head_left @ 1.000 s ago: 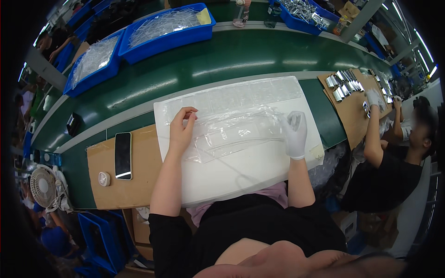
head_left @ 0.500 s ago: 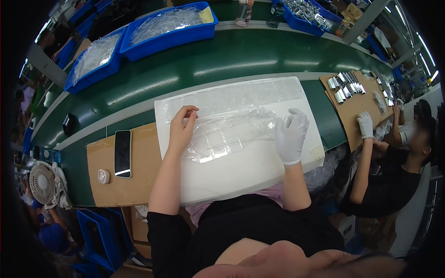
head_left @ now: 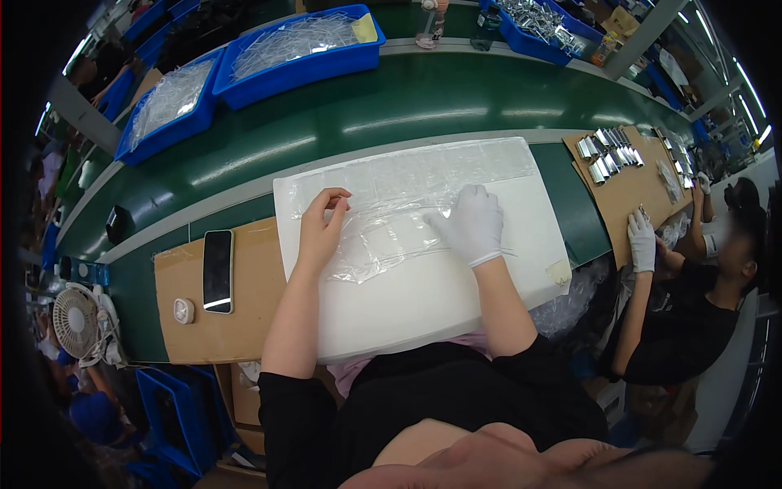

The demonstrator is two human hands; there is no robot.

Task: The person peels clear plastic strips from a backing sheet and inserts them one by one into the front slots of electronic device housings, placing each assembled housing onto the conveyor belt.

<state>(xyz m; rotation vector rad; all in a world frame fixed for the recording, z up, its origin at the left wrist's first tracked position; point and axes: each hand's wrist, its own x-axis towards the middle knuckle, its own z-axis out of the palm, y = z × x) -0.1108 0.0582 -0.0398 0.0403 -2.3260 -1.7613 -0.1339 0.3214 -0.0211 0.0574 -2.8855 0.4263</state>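
A crumpled clear plastic bag [head_left: 366, 248] lies on a white padded board [head_left: 391, 314] in front of me. My bare left hand [head_left: 320, 226] hovers at the bag's left edge, fingers bent and thumb apart, with nothing visible between them. My right hand [head_left: 475, 224], in a white glove, lies over the bag's right part, its thumb stretched out to the left. It hides the plastic beneath it. Beyond the bag, a strip of flat clear plastic bags [head_left: 432, 169] runs along the board's far side.
At left, a phone [head_left: 217, 273] and a small white case [head_left: 183, 310] rest on cardboard [head_left: 175, 269]. Blue bins [head_left: 301, 80] of clear pieces stand across the green bench [head_left: 342, 114]. A co-worker's gloved hand [head_left: 642, 242] works at right beside metal parts [head_left: 607, 155].
My right hand has moved left and come down flatter over the bag. The left hand has stayed nearly still. At right, the co-worker's gloved hand has shifted and now holds a small metal piece.
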